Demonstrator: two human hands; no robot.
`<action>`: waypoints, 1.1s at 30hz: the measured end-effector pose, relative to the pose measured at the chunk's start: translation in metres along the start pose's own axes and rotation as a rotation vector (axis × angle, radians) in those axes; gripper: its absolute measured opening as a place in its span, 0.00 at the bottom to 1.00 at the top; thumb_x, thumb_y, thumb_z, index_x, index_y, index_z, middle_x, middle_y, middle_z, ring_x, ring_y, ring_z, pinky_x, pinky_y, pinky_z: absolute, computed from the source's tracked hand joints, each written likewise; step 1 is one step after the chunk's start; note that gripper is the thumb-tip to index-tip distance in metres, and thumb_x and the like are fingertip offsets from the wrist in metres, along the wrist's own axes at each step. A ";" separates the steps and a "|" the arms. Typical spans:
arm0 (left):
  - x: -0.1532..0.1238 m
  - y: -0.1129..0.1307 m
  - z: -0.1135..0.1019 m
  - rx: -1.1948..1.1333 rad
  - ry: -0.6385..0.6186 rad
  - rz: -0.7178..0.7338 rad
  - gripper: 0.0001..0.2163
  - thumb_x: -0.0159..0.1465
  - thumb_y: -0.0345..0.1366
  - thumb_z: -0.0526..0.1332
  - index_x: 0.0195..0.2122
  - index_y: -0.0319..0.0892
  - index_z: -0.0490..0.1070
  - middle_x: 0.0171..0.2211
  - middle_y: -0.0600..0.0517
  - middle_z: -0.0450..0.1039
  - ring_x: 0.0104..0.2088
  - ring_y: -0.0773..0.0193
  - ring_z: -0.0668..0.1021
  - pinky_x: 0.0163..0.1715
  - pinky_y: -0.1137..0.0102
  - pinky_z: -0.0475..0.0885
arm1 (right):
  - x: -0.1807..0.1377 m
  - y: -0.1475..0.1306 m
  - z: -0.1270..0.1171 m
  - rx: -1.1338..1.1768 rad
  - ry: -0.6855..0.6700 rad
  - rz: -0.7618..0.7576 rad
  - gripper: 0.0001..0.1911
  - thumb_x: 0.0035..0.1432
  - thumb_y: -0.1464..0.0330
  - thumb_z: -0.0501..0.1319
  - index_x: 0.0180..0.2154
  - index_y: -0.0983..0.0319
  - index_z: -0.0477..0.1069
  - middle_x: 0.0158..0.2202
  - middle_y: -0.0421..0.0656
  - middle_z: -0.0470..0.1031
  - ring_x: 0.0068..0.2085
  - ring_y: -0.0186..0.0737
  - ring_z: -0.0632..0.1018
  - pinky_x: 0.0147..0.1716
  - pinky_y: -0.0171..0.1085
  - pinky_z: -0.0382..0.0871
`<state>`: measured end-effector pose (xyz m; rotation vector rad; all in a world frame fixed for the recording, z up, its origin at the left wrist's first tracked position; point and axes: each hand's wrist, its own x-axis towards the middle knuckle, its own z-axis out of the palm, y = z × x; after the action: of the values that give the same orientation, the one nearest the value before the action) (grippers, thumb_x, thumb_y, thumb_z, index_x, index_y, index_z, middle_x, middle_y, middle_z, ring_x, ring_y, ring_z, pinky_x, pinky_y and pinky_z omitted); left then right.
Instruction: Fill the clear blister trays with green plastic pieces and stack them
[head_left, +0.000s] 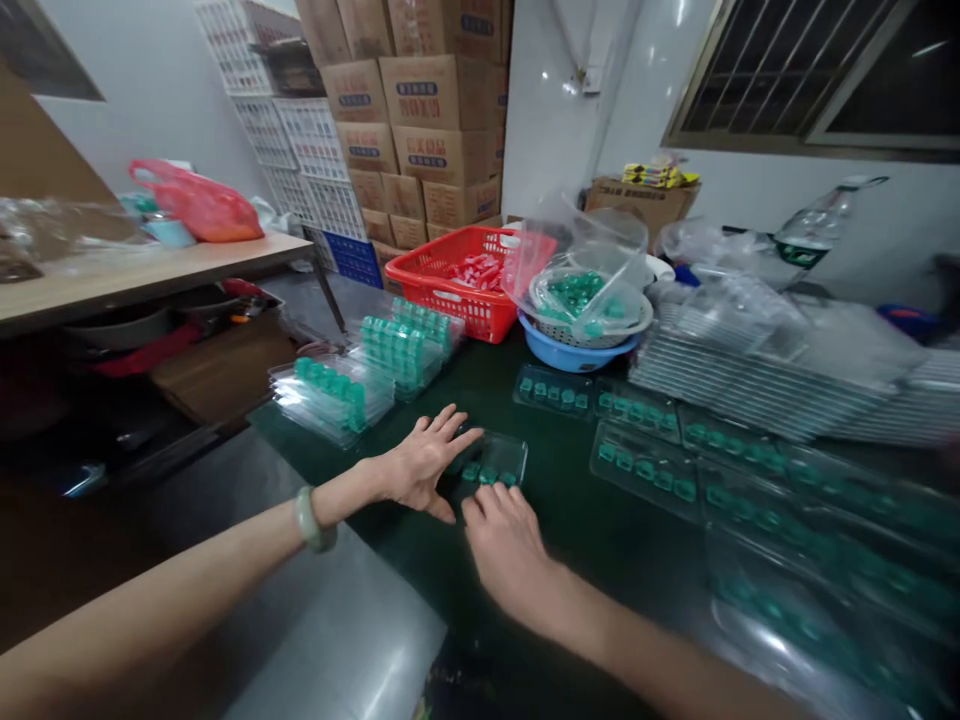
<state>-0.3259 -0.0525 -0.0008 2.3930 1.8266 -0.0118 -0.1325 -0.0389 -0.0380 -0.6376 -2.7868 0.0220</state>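
green table (574, 490), left hand (421, 465) spread at clear tray (501, 452), right hand (508, 545) curled, grip unclear

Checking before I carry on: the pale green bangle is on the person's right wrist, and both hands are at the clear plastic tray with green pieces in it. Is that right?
Not quite: the head view shows the pale green bangle on the wrist of the left hand. Both hands are indeed at the clear plastic tray with green pieces.

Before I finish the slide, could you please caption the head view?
Left hand spread, right hand curled at green pieces in a clear tray; similar filled trays nearby.
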 end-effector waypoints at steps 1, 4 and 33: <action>0.002 0.001 0.004 -0.015 -0.012 -0.003 0.52 0.39 0.56 0.64 0.62 0.41 0.43 0.60 0.31 0.45 0.60 0.34 0.46 0.49 0.42 0.50 | -0.007 0.004 -0.007 0.022 -0.001 -0.016 0.09 0.56 0.76 0.51 0.36 0.61 0.66 0.34 0.44 0.67 0.37 0.41 0.66 0.38 0.40 0.56; 0.001 0.003 0.006 -0.036 -0.024 0.019 0.49 0.41 0.59 0.62 0.61 0.43 0.47 0.59 0.32 0.49 0.57 0.35 0.55 0.48 0.44 0.54 | -0.004 0.039 -0.027 -0.020 0.056 0.072 0.12 0.59 0.75 0.48 0.40 0.60 0.67 0.37 0.45 0.68 0.38 0.41 0.66 0.38 0.39 0.55; -0.074 0.026 0.011 -0.504 0.426 -0.262 0.30 0.62 0.49 0.46 0.62 0.45 0.40 0.63 0.47 0.45 0.60 0.52 0.52 0.57 0.57 0.52 | -0.038 -0.024 -0.022 -0.182 0.061 -0.190 0.10 0.54 0.80 0.51 0.26 0.63 0.66 0.25 0.46 0.65 0.30 0.43 0.65 0.24 0.39 0.54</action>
<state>-0.3197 -0.1317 -0.0024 1.8898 1.9869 0.8795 -0.1038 -0.0780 -0.0257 -0.4030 -2.7975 -0.2871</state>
